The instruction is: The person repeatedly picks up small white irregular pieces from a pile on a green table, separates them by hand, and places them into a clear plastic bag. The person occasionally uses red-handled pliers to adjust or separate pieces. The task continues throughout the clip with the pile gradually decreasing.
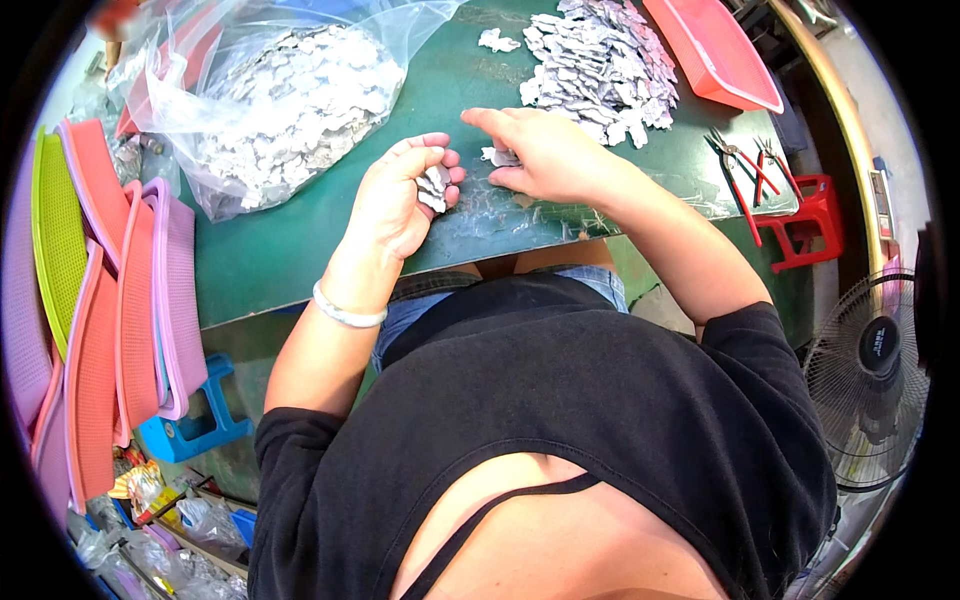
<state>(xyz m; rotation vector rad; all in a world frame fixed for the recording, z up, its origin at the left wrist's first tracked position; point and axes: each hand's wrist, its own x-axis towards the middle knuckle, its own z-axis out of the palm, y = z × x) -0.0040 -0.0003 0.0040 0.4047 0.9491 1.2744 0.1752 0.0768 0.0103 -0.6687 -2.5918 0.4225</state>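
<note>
Several flat silver-grey pieces with wavy outlines (434, 188) lie stacked in my left hand (400, 195), its fingers curled round them above the green table (300, 262). To the right, my right hand (545, 152) is over the tabletop with its index finger stretched out to the left. Another grey piece (500, 157) shows beneath it, between finger and thumb; whether it is gripped or lies on the table is hard to make out. A loose heap of the same pieces (600, 75) spreads beyond my right hand. More fill a clear plastic bag (300, 115) at the far left.
A pink-red tray (715, 55) stands at the far right, with red-handled pliers (738, 170) nearer me. Stacked plastic baskets (130, 290) crowd the left side above a blue stool (200, 415). Right of the table are a red stool (810, 225) and a fan (875, 370).
</note>
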